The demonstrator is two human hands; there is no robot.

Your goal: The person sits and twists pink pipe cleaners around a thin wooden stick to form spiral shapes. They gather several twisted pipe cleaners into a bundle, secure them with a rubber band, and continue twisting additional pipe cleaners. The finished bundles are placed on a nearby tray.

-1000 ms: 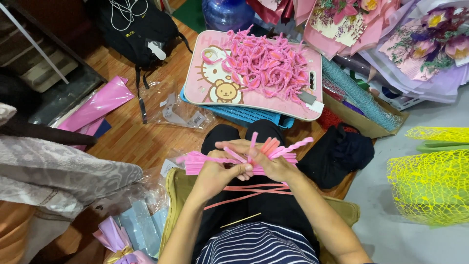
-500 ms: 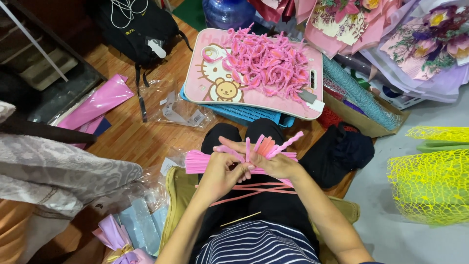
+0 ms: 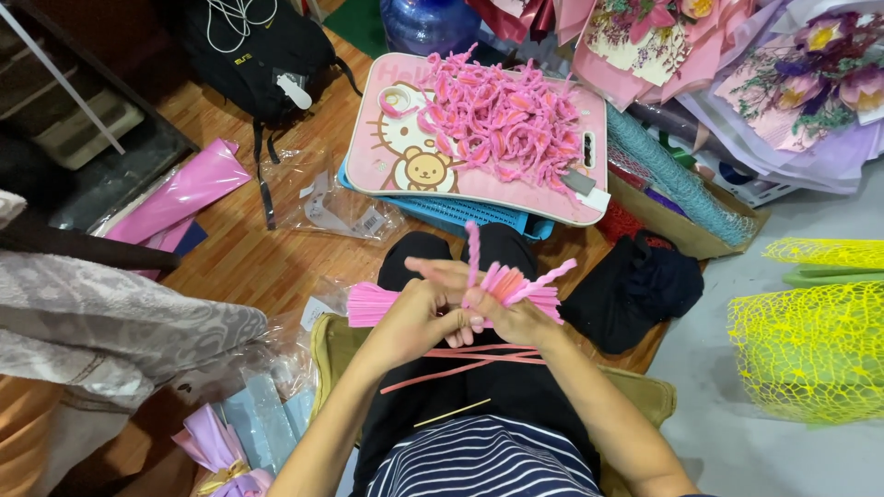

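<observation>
— Head view: gripping a bundle of pink pipe cleaners [image 3: 516, 287] over the lap, left hand [image 3: 416, 317] and right hand [image 3: 512, 317] both clamped on it.

— Lying crosswise, left to right; one twisted stem [image 3: 472, 250] sticking up nearer the right hand.

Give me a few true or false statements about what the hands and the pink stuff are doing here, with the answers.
1. Both hands, left hand and right hand, hold pink pipe cleaners. True.
2. The pink tray is bare. False: a heap of twisted pink pieces lies on it.
3. The yellow mesh lies on the person's right. True.
4. A black backpack rests on the lap. False: it sits on the wooden floor, far left.
</observation>
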